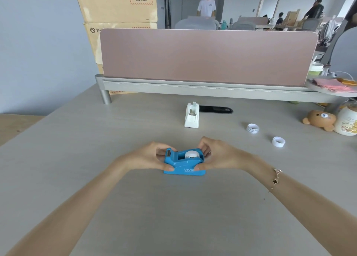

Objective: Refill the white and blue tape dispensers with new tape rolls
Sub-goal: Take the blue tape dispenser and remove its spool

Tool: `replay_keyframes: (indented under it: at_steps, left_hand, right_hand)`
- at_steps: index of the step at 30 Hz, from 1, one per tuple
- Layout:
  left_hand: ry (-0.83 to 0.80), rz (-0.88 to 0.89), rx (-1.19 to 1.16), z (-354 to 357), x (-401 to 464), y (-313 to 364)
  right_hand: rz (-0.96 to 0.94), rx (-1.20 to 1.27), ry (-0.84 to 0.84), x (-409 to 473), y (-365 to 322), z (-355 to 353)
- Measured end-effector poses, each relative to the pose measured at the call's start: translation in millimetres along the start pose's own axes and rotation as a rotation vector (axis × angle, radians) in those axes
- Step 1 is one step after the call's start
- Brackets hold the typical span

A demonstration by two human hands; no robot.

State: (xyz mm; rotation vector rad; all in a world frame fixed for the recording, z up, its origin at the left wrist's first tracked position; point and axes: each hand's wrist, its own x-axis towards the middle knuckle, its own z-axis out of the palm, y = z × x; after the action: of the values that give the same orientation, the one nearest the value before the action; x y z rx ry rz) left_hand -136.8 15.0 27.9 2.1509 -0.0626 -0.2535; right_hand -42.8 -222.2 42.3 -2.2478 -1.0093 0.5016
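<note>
The blue tape dispenser (183, 163) rests on the grey desk (173, 207) in front of me, with a white tape roll (192, 153) seated in its cradle. My left hand (150, 157) grips the cutter end. My right hand (216, 154) holds the rear end, fingers touching the roll's side. Farther back stands the white tape dispenser (192, 115), untouched, cutter end towards me. Two loose white rolls lie to the right: one striped (252, 128) and one plain (278, 141).
A pink divider panel (208, 54) on a grey rail closes the far edge of the desk. A bear toy (319, 120) and a printed jar (347, 122) sit at the right edge. Cardboard boxes (116, 6) stack behind at left. A black cable slot (216, 109) lies behind the white dispenser.
</note>
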Motion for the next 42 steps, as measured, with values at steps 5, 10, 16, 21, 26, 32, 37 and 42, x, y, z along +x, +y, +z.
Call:
replay_keyframes:
  at_steps: [5, 10, 16, 21, 26, 32, 37, 42]
  left_hand:
    - [0.009, 0.030, 0.039, 6.7, 1.5, -2.6]
    - [0.066, 0.044, 0.083, 10.6, -1.5, -2.2]
    - [0.116, 0.067, 0.063, 15.4, -5.5, -6.1]
    - [0.114, 0.055, 0.147, 13.1, -6.1, -6.9]
    - [0.137, 0.059, 0.085, 7.3, -10.1, -6.0]
    - [0.108, 0.049, 0.099, 6.7, -12.5, -4.2]
    - [0.171, 0.088, 0.128, 8.0, -15.1, 12.7]
    - [0.264, 0.179, 0.109, 17.4, -6.5, 34.6]
  right_hand:
    - [0.013, -0.089, -0.028, -11.4, -2.5, 0.2]
    - [0.004, -0.007, 0.104, -20.9, 4.9, 16.2]
    - [0.008, 0.087, 0.184, -27.5, 7.1, 26.5]
    - [-0.035, 0.114, 0.212, -29.2, -5.2, 18.2]
    - [-0.053, 0.034, 0.284, -22.6, -17.4, 14.8]
    - [-0.065, -0.096, 0.255, -16.3, -24.4, 15.9]
    - [-0.053, -0.024, 0.293, -21.1, -29.0, 9.6]
    - [-0.006, 0.151, 0.395, -22.7, -29.5, 7.6]
